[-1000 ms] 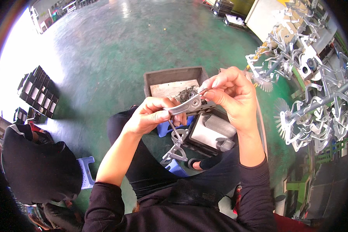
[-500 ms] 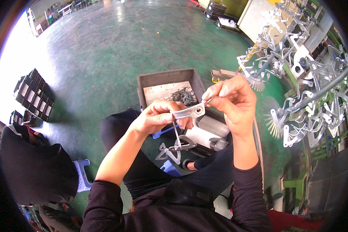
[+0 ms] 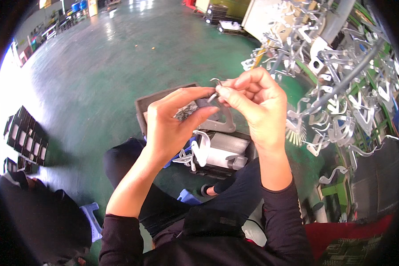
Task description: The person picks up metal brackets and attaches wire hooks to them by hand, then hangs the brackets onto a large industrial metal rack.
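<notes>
My left hand (image 3: 170, 117) is raised in front of me, with thumb and forefinger closed about the end of a grey metal bracket (image 3: 227, 123). The bracket's curved arm hangs below the fingers, partly hidden by them. Close beside it, my right hand (image 3: 259, 102) pinches a small bent wire hook (image 3: 216, 80), its curved end sticking up above the fingertips. Both sets of fingertips meet at the bracket's end. Beneath the hands, a dark box (image 3: 142, 106) contains a tangle of small wire hooks (image 3: 186, 111), partly covered by my left hand.
Pale metal brackets (image 3: 202, 148) and white rolled pieces (image 3: 226, 156) lie in a second dark box between my legs. At right stands a rack with many hanging silver brackets (image 3: 341, 124). A person in dark clothing (image 3: 44, 217) sits at left, near stacked black crates (image 3: 26, 137).
The bracket has been turned, so its holed face no longer shows. My right hand, with the hook, has shifted left and slightly up. The view has moved a little.
</notes>
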